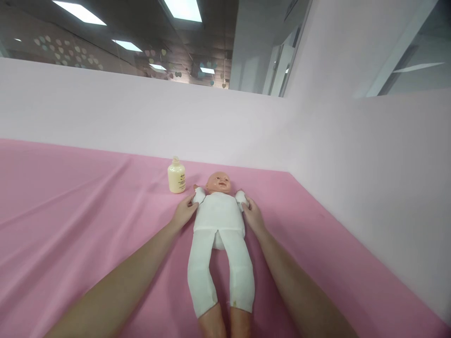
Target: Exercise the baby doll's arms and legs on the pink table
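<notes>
A baby doll (219, 211) in a white top and white trousers lies on its back, head away from me and bare feet toward me. Its arms are bent up beside its head. My left hand (185, 210) is closed on the white sleeve (199, 195) of the doll's arm on the left. On the other side, my right hand (252, 215) grips the sleeve (241, 197) of the doll's other arm. Both thumbs lie toward the doll's body. The fingers pass partly behind the sleeves.
A pale yellow pump bottle (176, 176) stands upright left of the doll's head. Pink cloth (88, 202) with folds covers the surface. White walls (148, 117) border it at the back and right, with windows above.
</notes>
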A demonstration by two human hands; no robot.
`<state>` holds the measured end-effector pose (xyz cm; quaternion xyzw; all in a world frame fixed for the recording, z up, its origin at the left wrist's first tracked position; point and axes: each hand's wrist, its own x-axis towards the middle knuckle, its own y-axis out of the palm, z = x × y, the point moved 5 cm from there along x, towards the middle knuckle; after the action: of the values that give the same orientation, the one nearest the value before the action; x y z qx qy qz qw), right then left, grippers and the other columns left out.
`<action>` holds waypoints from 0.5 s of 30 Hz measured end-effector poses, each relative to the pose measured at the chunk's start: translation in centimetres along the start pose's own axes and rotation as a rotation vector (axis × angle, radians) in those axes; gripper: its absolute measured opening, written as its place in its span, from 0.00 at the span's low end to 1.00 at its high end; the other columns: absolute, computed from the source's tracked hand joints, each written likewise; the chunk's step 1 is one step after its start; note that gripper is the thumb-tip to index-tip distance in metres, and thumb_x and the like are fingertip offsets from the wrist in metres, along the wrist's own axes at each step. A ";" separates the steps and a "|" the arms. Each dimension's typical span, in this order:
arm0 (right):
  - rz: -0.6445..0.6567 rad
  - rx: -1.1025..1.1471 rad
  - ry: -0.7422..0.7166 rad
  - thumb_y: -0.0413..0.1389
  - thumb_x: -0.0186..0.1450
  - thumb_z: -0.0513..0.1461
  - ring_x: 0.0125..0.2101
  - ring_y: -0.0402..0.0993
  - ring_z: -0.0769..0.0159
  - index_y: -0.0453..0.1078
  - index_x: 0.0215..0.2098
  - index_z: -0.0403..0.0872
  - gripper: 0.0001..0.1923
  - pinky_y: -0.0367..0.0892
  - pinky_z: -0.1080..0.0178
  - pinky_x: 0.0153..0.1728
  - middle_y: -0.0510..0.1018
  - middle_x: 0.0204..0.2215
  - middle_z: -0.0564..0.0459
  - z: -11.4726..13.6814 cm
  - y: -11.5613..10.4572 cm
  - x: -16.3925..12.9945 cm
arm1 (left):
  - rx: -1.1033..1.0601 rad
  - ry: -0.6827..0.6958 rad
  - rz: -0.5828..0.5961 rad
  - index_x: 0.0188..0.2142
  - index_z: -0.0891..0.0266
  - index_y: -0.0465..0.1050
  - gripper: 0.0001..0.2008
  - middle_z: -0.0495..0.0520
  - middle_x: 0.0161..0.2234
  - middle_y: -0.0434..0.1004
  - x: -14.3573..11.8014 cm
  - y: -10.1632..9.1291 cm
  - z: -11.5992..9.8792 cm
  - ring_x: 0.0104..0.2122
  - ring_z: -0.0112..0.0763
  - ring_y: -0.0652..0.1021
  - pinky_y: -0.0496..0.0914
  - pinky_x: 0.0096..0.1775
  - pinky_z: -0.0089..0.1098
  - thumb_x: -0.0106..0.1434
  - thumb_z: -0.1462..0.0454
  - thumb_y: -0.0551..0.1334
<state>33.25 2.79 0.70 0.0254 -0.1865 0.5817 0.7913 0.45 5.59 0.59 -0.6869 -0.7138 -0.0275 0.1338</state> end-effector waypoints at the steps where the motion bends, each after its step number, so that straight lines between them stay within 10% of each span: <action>1: -0.002 0.041 0.004 0.60 0.64 0.48 0.67 0.70 0.52 0.74 0.63 0.50 0.30 0.62 0.48 0.71 0.75 0.67 0.48 -0.1 0.0 0.1 | -0.040 -0.002 0.012 0.65 0.58 0.74 0.34 0.60 0.66 0.77 0.0 0.1 0.0 0.62 0.50 0.78 0.68 0.65 0.47 0.58 0.61 0.68; 15: -0.036 0.394 0.123 0.60 0.48 0.40 0.33 0.79 0.63 0.70 0.30 0.50 0.10 0.74 0.61 0.38 0.83 0.31 0.54 -1.3 0.1 0.6 | -0.125 0.103 -0.010 0.36 0.60 0.77 0.10 0.55 0.39 0.83 -0.6 0.6 -1.5 0.44 0.43 0.81 0.73 0.51 0.43 0.53 0.62 0.66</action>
<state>33.63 3.73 -0.32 0.1473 -0.0200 0.5934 0.7911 1.25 4.67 1.84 -0.6881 -0.7061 -0.1081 0.1273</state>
